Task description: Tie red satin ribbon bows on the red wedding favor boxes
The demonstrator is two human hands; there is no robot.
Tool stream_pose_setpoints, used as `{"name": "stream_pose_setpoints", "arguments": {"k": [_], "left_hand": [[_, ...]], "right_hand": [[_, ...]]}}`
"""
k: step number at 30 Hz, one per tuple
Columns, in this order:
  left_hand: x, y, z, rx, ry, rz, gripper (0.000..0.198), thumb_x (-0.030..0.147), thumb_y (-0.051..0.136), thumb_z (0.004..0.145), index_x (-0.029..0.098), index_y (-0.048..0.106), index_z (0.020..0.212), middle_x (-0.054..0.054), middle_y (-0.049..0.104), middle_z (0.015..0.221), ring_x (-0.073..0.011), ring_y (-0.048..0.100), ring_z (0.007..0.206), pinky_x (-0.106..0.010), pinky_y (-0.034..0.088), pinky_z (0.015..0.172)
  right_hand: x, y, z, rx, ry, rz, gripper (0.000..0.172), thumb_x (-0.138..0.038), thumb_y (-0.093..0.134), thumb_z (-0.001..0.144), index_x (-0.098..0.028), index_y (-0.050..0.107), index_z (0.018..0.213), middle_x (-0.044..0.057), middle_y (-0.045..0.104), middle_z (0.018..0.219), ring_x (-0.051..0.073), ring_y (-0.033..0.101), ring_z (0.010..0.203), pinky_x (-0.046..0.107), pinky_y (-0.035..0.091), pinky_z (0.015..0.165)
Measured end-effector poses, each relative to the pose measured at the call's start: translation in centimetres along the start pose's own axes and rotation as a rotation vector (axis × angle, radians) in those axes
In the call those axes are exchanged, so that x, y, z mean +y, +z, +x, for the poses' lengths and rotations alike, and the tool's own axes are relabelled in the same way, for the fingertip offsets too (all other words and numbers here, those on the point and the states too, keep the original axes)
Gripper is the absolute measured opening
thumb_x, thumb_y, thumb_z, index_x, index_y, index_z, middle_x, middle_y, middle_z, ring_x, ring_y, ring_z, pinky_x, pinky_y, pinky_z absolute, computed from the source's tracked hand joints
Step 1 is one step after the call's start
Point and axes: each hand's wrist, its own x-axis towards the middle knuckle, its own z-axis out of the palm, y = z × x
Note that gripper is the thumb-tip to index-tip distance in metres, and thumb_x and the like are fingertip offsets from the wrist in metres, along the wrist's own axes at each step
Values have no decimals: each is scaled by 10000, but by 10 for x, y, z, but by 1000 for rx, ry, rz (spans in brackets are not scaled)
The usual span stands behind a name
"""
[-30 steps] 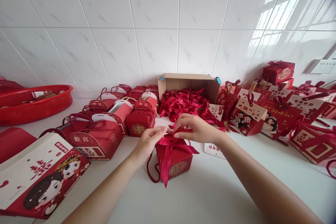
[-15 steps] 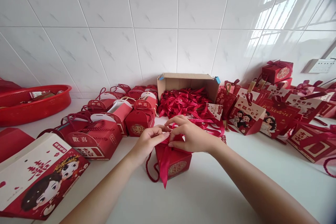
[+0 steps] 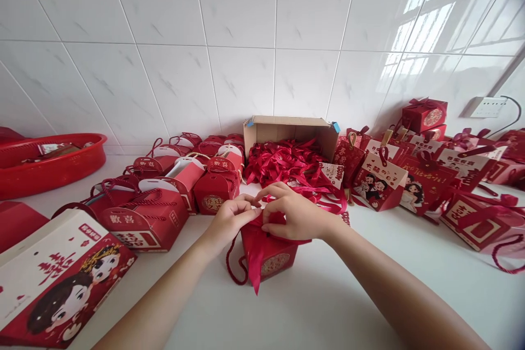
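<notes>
A small red gift box (image 3: 279,257) with a gold round pattern stands on the white counter in front of me. A red ribbon (image 3: 257,260) lies over its top, one end hanging down the front. My left hand (image 3: 230,223) pinches the ribbon at the top left of the box. From the right, my right hand (image 3: 293,213) has its fingers curled and closed on the same ribbon, fingertips close to the left ones. The part between the fingers is mostly hidden. A twisted red cord (image 3: 232,268) loops out at the box's left side.
Behind the box, a cardboard carton (image 3: 289,126) lies on its side with red ribbons (image 3: 287,161) spilling out. Red boxes with cord handles (image 3: 145,219) crowd the left, near a red plastic basin (image 3: 82,172). Decorated gift boxes (image 3: 379,180) fill the right, by a wall socket (image 3: 484,107).
Both hands stay at the top of the box, with slight finger movement. A bit of ribbon now sticks out to the right below my right hand. The view has shifted slightly.
</notes>
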Motion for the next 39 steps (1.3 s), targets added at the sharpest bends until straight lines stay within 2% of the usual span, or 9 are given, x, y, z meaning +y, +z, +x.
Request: {"name": "stream_pose_setpoints", "arguments": {"k": [9,13,18,20,22,24,28,33,39], "left_hand": [[-6,0,0,-114,-33,-151,370,524,584,802,170,654,725,-52,664,815,-229,600,852,-310,447,772],[-5,1,0,-127,-32,-239,492,524,576,827,190,544,1187,-102,689,1000,-244,625,927,-350,453,797],[-3,2,0,-119,-51,-190,470,556,543,846,160,560,1100,-115,674,990,-241,616,927,-369,438,821],[-3,1,1,-102,-58,-186,458,554,554,841,168,564,1087,-99,677,970,-235,618,920,-366,439,824],[-3,1,2,-74,-63,-186,456,554,570,828,171,566,1074,-86,681,944,-229,622,904,-356,444,812],[-4,0,3,-51,-64,-183,452,553,588,812,173,571,1055,-76,685,920,-224,625,887,-347,450,796],[-9,-1,6,-22,-55,-133,419,544,584,809,173,586,1005,-71,689,910,-216,637,879,-325,468,775],[-23,-1,10,92,76,162,339,480,518,824,166,582,937,-71,694,837,-234,664,832,-341,508,717],[-39,-10,14,431,288,469,142,289,532,762,185,553,857,-89,621,935,-260,578,918,-407,456,825]], "right_hand": [[-27,11,-25,20,128,83,82,-133,580,804,-190,551,752,63,621,1031,194,587,959,316,488,817],[-51,5,-71,44,255,100,98,-112,571,795,-202,539,771,63,611,1154,194,587,1023,311,473,870],[-44,-28,-154,88,617,-8,57,-212,563,812,-223,588,762,66,611,1179,228,610,1004,349,513,834],[-31,-45,-187,290,857,-291,114,-292,567,801,-220,633,741,118,614,1154,309,597,1042,449,511,832],[-20,-58,-212,687,1115,-738,175,-344,586,771,-206,671,838,181,569,1201,419,497,1161,605,420,896],[-16,-65,-225,952,1097,-865,252,-384,553,788,-205,676,917,177,567,1211,404,495,1170,605,395,940],[-19,-56,-214,1040,839,-772,269,-424,543,786,-201,682,843,131,615,1134,321,574,1064,514,443,935],[-15,-31,-166,901,663,-675,242,-419,547,805,-227,684,858,107,591,1162,316,541,1098,522,430,923],[21,-4,-95,633,592,-556,175,-335,548,829,-243,678,900,104,531,1254,321,471,1171,519,397,943]]}}
